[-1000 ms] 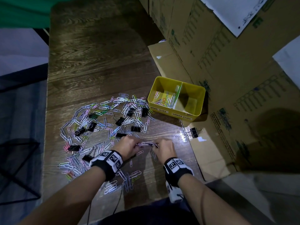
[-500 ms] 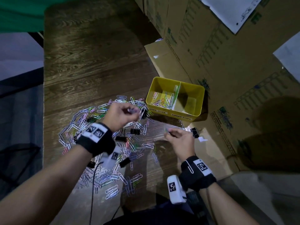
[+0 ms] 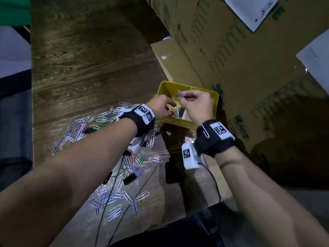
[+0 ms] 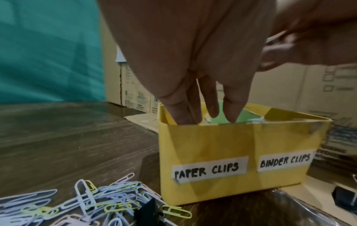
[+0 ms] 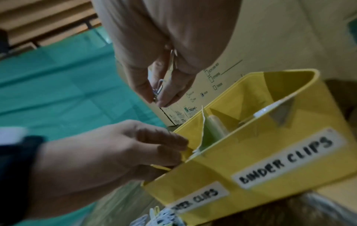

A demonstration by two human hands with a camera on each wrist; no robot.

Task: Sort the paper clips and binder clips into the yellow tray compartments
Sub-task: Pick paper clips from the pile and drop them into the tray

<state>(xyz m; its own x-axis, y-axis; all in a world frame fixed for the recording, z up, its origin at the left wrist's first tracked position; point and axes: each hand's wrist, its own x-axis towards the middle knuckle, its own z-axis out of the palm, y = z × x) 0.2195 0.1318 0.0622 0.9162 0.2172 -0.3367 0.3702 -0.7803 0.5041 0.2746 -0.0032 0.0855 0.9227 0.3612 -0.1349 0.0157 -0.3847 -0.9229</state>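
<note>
Both hands hang over the yellow tray (image 3: 216, 104), which sits at 12 o'clock from the loose paper clips (image 3: 114, 196) spread on the wooden table (image 3: 89, 68). The left hand (image 3: 161, 108) reaches straight fingers (image 4: 212, 107) down past the rim into the compartment labelled PAPER CLIPS; whether it holds anything cannot be told. The right hand (image 3: 197, 104) pinches a small bunch of paper clips (image 5: 159, 88) above the divider. Cardboard boxes (image 3: 249, 68) crowd the tray's far and 3 o'clock edges; bare tabletop lies open at 10 o'clock.
</note>
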